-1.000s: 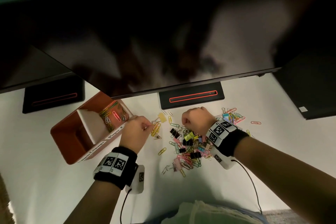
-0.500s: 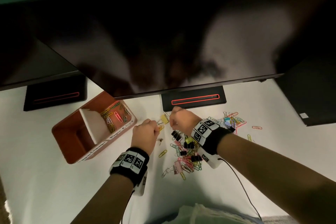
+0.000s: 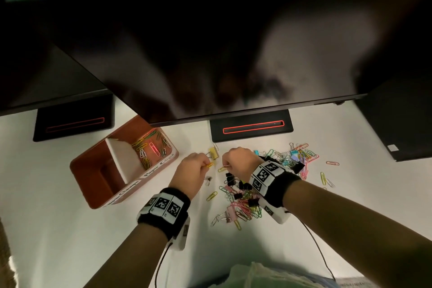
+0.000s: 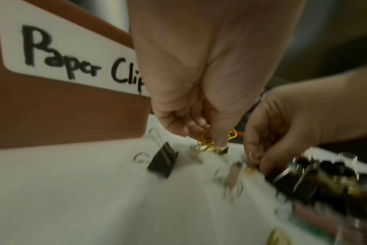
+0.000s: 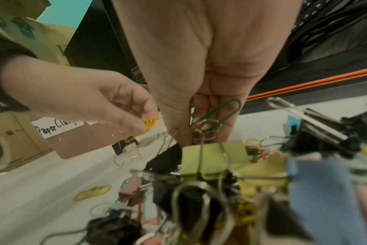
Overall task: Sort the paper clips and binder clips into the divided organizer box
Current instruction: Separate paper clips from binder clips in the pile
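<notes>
Both hands hang knuckles-up over the white desk [image 3: 70, 241], beside the clip pile [image 3: 245, 201]. The left hand [image 3: 190, 172] pinches yellow paper clips [image 4: 206, 140]; the right hand [image 3: 239, 162] curls around a green paper clip [image 5: 222, 111] and others. The brown organizer box [image 3: 93, 185] stands just left, paper clips in its far compartment.

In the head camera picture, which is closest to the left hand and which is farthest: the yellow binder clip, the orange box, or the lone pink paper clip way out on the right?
1. Yellow binder clip: just beyond the left hand, by its fingertips.
2. Orange box: off to the hand's left, with a gap of table between.
3. Lone pink paper clip: far right, past the right hand and the clip pile.
</notes>
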The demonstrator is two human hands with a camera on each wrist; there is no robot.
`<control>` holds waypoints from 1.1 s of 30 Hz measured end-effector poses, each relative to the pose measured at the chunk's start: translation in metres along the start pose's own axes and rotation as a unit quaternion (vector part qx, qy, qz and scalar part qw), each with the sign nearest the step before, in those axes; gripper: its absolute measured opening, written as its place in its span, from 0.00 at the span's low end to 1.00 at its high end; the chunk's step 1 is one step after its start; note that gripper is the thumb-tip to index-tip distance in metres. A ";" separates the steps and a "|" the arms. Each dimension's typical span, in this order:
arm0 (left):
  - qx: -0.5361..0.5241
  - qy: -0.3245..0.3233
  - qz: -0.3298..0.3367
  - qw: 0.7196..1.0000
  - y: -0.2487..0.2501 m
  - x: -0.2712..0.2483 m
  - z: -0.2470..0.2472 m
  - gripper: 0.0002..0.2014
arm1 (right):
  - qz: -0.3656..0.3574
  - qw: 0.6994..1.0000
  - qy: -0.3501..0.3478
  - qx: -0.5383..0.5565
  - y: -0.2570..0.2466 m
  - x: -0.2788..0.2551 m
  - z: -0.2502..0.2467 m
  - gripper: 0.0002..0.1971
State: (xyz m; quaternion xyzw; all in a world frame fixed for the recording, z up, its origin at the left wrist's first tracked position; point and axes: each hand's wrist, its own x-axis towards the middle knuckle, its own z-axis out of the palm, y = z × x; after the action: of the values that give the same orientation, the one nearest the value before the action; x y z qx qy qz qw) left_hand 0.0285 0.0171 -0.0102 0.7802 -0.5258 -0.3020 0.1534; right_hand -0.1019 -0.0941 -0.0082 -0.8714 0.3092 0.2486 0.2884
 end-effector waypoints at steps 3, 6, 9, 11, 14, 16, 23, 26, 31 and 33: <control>-0.067 0.057 0.014 0.996 0.005 -0.011 -0.026 0.05 | 0.001 1.000 -0.005 0.021 -0.003 -0.009 -0.012 0.14; -0.135 0.125 -0.009 0.983 -0.001 -0.021 -0.066 0.06 | -0.038 0.997 0.049 0.048 -0.016 -0.019 -0.033 0.12; -0.199 0.185 -0.065 0.960 -0.014 -0.027 -0.105 0.07 | -0.091 0.986 0.123 0.067 -0.046 -0.020 -0.055 0.11; -0.165 0.213 -0.103 0.958 -0.026 -0.027 -0.124 0.07 | -0.127 0.975 0.157 0.096 -0.075 -0.010 -0.068 0.09; -0.126 0.191 -0.155 0.961 -0.046 -0.022 -0.133 0.06 | -0.152 0.966 0.177 0.113 -0.121 0.017 -0.074 0.10; -0.114 0.156 -0.174 0.966 -0.054 -0.022 -0.132 0.08 | -0.138 0.968 0.166 0.129 -0.144 0.036 -0.070 0.13; -0.050 0.198 -0.008 0.979 -0.034 -0.042 -0.108 0.14 | -0.154 0.939 0.232 0.201 -0.109 0.016 -0.051 0.12; -0.102 0.140 0.045 0.984 -0.013 -0.038 -0.077 0.13 | -0.095 0.948 0.241 0.182 -0.053 -0.003 -0.043 0.08; -0.069 0.033 0.033 0.997 0.008 -0.008 -0.024 0.20 | 0.033 0.992 0.089 0.080 0.017 -0.018 -0.032 0.14; -0.051 0.017 0.001 0.999 0.010 0.006 -0.010 0.21 | 0.037 0.995 0.058 0.068 0.022 -0.018 -0.028 0.16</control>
State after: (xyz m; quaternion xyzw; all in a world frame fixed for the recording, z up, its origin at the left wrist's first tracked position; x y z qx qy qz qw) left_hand 0.0294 0.0070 0.0008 0.7756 -0.5081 -0.3149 0.2027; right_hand -0.1220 -0.1195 0.0154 -0.8507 0.3734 0.1864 0.3196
